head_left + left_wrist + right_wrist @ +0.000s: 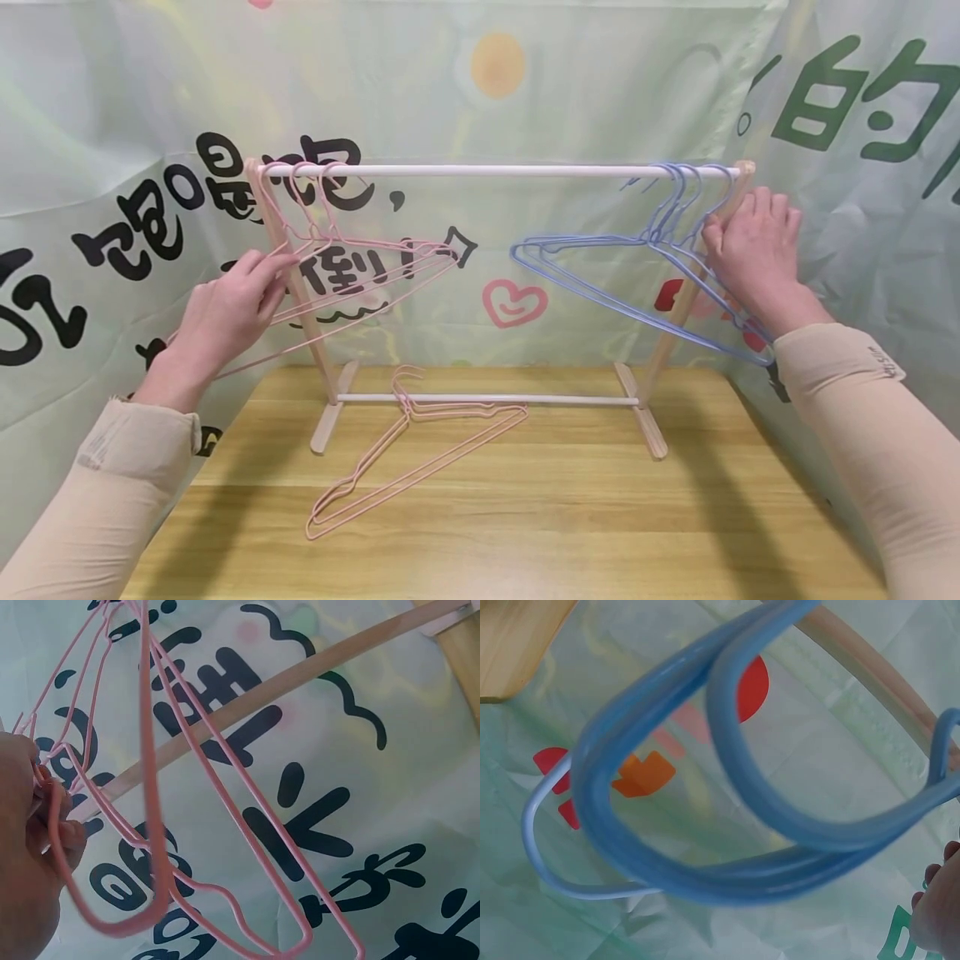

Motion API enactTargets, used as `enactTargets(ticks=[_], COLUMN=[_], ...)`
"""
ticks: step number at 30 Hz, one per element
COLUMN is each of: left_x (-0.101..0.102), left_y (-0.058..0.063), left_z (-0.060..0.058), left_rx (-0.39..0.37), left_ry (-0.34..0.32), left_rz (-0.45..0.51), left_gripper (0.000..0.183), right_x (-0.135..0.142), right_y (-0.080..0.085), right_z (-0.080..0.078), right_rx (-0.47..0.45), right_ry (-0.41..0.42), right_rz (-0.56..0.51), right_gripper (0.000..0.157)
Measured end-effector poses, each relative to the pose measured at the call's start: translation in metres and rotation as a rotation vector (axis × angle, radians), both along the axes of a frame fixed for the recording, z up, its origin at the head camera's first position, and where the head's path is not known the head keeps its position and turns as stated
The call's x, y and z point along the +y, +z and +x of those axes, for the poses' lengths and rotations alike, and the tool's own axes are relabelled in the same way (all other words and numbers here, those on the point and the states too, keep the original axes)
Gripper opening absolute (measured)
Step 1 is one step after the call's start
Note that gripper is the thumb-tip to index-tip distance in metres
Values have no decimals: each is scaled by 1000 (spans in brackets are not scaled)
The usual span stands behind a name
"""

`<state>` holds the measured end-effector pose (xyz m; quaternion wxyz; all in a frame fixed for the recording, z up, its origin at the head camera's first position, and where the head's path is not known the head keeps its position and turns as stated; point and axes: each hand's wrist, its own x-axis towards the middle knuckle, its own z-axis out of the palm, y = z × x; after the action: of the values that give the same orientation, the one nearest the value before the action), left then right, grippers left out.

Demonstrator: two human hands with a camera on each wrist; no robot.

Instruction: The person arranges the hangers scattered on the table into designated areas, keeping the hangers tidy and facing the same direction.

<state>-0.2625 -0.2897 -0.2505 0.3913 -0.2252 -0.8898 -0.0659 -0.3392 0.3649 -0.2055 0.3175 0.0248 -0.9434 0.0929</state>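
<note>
Three pink wire hangers (375, 243) hang at the left end of the rack's white top rail (480, 171). My left hand (228, 308) pinches the nearest of them along its upper arm; in the left wrist view, curled fingers (71, 836) meet the pink wire. Several blue hangers (585, 242) hang at the rail's right end. My right hand (761, 250) is at the right wooden post (678, 308), with its thumb beside the neck of the outermost blue hanger; I cannot tell what its fingers hold. Loops of blue wire (652, 877) fill the right wrist view.
More pink hangers (420, 475) lie on the wooden table (570, 533), their hooks by the rack's lower bar (487, 400). Wooden feet (641, 408) stand under each side post. A printed cloth (600, 92) hangs close behind and beside the rack.
</note>
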Motion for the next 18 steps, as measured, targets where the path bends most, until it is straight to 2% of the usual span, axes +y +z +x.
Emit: enactTargets(ticks=[4,10,18], left_x=[0,3,6], left_y=[0,-2,-10], left_z=[0,1,5], left_rx=[23,-1,115], left_ry=[30,102,68], left_rz=[5,47,93], left_gripper=[29,29,27], right_x=[0,-1,-1], right_y=[0,0,1], right_z=[0,0,1], right_rx=[0,3,2], right_ry=[-3,-1,-4], right_rz=[0,-3,-3], right_gripper=[40,41,40])
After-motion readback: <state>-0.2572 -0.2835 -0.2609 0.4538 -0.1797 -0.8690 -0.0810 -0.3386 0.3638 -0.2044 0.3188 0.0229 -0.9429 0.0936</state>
